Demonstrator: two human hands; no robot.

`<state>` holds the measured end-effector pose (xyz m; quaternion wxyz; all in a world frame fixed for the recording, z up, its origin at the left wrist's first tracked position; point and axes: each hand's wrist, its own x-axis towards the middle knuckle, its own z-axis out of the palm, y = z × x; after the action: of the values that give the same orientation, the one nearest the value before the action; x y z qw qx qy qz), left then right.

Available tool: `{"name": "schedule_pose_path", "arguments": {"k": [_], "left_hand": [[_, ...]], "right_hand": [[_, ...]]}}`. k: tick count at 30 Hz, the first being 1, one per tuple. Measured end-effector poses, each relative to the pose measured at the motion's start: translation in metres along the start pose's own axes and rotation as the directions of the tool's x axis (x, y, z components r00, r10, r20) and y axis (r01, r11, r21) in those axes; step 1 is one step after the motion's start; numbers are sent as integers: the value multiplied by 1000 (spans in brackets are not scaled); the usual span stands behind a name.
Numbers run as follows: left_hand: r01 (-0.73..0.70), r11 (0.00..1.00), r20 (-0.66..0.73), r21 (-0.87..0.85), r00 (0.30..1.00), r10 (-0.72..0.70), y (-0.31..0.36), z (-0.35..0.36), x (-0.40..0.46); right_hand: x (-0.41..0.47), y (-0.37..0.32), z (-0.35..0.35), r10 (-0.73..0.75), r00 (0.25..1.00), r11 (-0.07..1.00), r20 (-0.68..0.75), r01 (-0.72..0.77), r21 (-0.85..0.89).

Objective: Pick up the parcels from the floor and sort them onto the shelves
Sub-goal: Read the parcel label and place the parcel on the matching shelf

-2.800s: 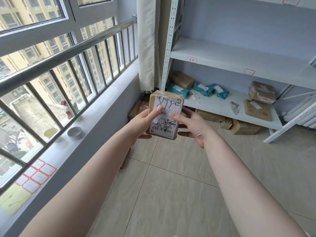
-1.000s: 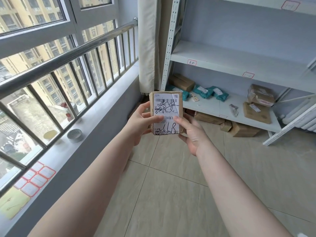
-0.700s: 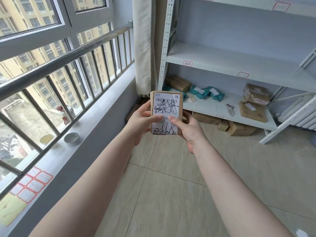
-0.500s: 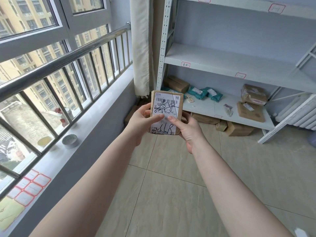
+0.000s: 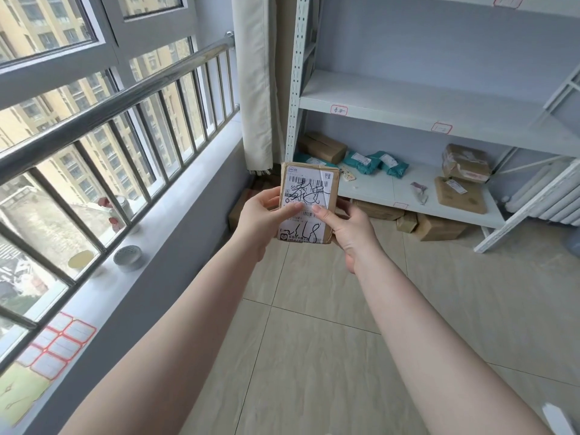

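Fingers of both hands clamped on one brown parcel (image 5: pixel 309 202), held upright over the floor (image 5: pixel 314 356) in front of the shelving.

Left hand (image 5: pixel 263 215) grips the parcel's left edge with its thumb pressed on the white label; right hand (image 5: pixel 348 227) grips the right edge, thumb likewise on the label, the other fingers behind where I cannot see them. From my feed the label faces me, with barcodes and black marker scrawl. Beyond it, the lowest shelf (image 5: pixel 392 189) carries a brown box (image 5: pixel 323 147) at its left end, teal bags (image 5: pixel 373 163) beside that, and two brown parcels (image 5: pixel 464 177) toward its right end. More boxes (image 5: pixel 436 227) lie on the floor under that shelf. The middle shelf (image 5: pixel 408 105) bears red-bordered tags on its front edge.
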<state>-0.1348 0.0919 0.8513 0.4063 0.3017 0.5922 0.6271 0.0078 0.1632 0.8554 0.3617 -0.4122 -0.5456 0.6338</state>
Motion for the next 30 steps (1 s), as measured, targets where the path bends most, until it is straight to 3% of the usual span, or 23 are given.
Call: {"name": "schedule_pose_path", "arguments": {"k": [13, 30], "left_hand": [[64, 998, 76, -16, 995, -62, -23, 45, 76], [90, 994, 20, 63, 996, -91, -6, 190, 313]], "right_hand": [[62, 6, -36, 48, 993, 998, -104, -44, 38], [326, -31, -148, 70, 991, 997, -110, -71, -9]]}}
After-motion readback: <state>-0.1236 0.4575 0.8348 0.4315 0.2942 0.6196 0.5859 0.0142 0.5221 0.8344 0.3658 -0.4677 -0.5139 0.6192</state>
